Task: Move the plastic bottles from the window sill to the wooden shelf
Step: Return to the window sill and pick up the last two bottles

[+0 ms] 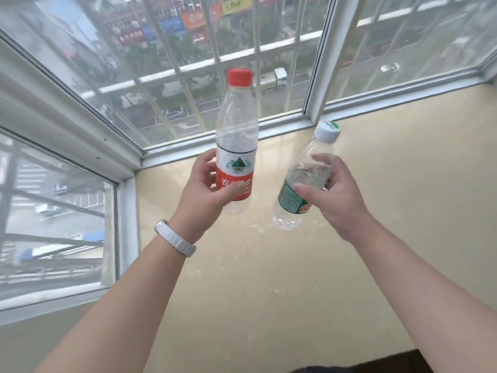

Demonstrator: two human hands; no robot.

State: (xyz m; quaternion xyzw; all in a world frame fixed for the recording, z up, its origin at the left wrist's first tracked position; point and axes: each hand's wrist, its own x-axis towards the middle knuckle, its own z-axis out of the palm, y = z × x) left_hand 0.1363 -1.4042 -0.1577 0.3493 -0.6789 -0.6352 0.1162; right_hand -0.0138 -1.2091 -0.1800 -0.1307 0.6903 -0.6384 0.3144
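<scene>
Well, both bottles are in the person's hands over the cream window sill (403, 189). The left hand (207, 187), at about eleven o'clock from the middle of the scene, grips a clear plastic bottle with a red cap (236, 125): the thumb lies across the red and white label and the fingers curl round its far side. That bottle stands upright, its cap pointing to twelve o'clock against the window glass. The right hand (336, 197), at about one o'clock, holds a smaller clear bottle with a green label (309, 168), thumb on the near side and fingers wrapped round the body. This one is tilted, its white and green cap leaning towards one o'clock and its base towards seven. The two bottles are near each other but apart. Whether either base touches the sill I cannot tell. A white watch band (176, 238) sits on the left wrist. Beyond the white window frame (320, 76), pale bars (188, 74) cross a blurred street.
</scene>
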